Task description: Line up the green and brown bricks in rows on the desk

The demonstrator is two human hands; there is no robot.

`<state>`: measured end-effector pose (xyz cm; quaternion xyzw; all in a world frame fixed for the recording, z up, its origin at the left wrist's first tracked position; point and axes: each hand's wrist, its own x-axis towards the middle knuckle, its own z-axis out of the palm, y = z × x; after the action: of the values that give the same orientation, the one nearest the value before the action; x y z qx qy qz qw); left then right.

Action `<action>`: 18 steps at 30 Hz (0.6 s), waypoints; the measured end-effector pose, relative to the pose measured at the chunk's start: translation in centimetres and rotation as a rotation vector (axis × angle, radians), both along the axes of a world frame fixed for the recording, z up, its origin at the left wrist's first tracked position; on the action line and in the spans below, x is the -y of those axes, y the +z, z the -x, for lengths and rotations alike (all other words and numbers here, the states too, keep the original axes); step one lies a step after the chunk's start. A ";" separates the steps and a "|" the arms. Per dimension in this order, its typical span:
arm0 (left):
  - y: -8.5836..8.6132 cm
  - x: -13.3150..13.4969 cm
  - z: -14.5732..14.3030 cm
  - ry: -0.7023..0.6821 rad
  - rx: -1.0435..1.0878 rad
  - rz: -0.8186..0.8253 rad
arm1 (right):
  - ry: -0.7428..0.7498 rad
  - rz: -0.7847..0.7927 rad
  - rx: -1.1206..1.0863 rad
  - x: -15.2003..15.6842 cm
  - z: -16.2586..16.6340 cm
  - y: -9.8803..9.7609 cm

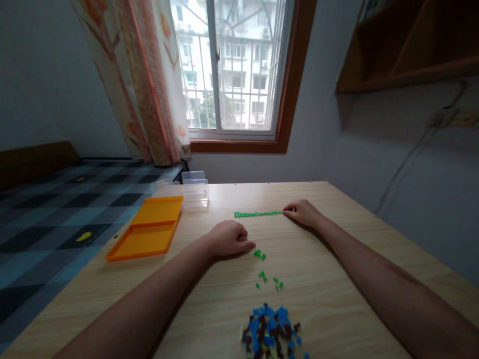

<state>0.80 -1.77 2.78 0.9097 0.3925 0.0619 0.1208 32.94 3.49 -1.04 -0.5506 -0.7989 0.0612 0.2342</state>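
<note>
A straight row of small green blocks (258,214) lies across the middle of the wooden table (329,299). My right hand (302,212) rests at the row's right end, fingers curled, fingertips pinched against the last block. My left hand (229,238) lies on the table as a loose fist, its fingertips pointing toward a few loose green blocks (259,255). More loose green blocks (269,280) are scattered just nearer to me. A pile of blue, dark and pale blocks (270,331) sits at the table's near edge.
An open orange case (147,228) lies at the table's left. Clear plastic boxes (194,190) stand behind it. A bed with a checked cover (56,209) is to the left. A window and curtain are ahead, and a wooden shelf (407,45) hangs upper right.
</note>
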 end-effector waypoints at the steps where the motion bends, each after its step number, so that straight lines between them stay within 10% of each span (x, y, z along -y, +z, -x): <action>1: 0.0 0.0 0.0 0.000 0.000 0.001 | -0.005 0.005 -0.006 0.0 0.0 0.0; 8: 0.1 0.0 0.0 0.000 -0.003 0.002 | 0.017 0.014 -0.104 0.7 0.9 0.8; 18: 0.1 0.0 -0.1 0.007 -0.009 0.015 | 0.521 0.360 -0.145 5.0 8.5 3.5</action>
<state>0.93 -1.81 2.91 0.9076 0.3966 0.0554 0.1259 24.41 -1.52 2.47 -0.3543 -0.8706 0.2985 0.1659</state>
